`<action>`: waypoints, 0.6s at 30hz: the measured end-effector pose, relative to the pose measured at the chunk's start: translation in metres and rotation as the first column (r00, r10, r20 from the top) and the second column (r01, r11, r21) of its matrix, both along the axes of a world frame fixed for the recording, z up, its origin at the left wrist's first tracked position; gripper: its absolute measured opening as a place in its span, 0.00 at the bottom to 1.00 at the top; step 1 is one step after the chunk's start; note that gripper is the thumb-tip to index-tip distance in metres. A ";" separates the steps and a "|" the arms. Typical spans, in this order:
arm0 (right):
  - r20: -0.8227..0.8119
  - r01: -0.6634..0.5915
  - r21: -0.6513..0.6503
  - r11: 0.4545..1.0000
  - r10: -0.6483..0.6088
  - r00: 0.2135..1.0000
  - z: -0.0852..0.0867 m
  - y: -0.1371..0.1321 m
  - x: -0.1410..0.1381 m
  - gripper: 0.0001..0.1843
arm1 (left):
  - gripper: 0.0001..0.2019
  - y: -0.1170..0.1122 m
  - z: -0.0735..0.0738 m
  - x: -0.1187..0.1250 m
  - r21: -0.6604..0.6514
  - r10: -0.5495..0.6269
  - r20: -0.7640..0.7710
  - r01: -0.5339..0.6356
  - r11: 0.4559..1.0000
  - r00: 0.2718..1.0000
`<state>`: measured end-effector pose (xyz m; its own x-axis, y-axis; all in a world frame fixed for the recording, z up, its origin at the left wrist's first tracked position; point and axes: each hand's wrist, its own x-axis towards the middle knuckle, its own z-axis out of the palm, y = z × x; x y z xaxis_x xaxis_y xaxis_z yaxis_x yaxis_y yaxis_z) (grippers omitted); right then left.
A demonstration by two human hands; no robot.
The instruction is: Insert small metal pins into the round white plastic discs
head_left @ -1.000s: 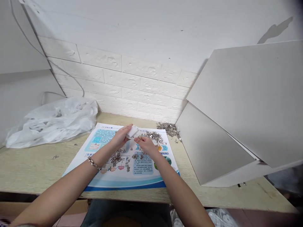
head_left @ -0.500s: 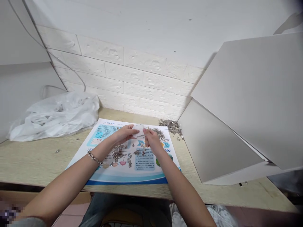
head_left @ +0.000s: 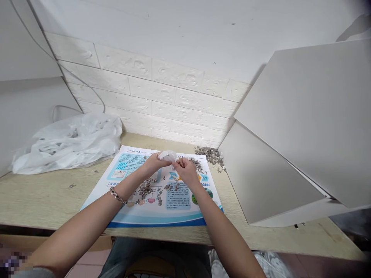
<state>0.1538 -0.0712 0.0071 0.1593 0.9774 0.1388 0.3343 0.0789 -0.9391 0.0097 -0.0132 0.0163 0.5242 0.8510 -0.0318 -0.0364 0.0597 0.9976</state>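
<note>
My left hand [head_left: 153,163] grips a white, rounded piece [head_left: 168,156] with small dark spots, held above a printed sheet [head_left: 185,218]. At the piece's right edge my right hand [head_left: 185,169] is closed in a pinch. Whatever lies between those fingertips is too small to make out. Beneath and in front of the hands, small shiny metal parts [head_left: 145,188] lie scattered on the sheet. More of them, a larger heap of metal bits [head_left: 213,155], sit at the sheet's far right corner.
A white plastic bag [head_left: 69,143] with white pieces inside lies at the left against the wall. Large pale boards [head_left: 278,170] lean on the right side of the wooden table [head_left: 43,200]. A white brick-pattern wall [head_left: 162,92] closes off the back.
The white piece has tilted and now shows a different side, with dark spots along it. My right fingers have shifted slightly down along its right edge.
</note>
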 end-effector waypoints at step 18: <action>-0.169 0.017 -0.176 0.984 -0.047 0.984 -0.022 0.014 0.007 0.11 | 0.03 -0.009 -0.009 0.002 0.741 0.262 -0.421 0.163 0.652 0.868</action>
<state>0.1610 -0.0576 -0.0145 0.1973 0.9782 -0.0643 0.1661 -0.0980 -0.9812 0.0113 -0.0224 0.0070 0.5788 0.7144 0.3932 0.4453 -0.6808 0.5815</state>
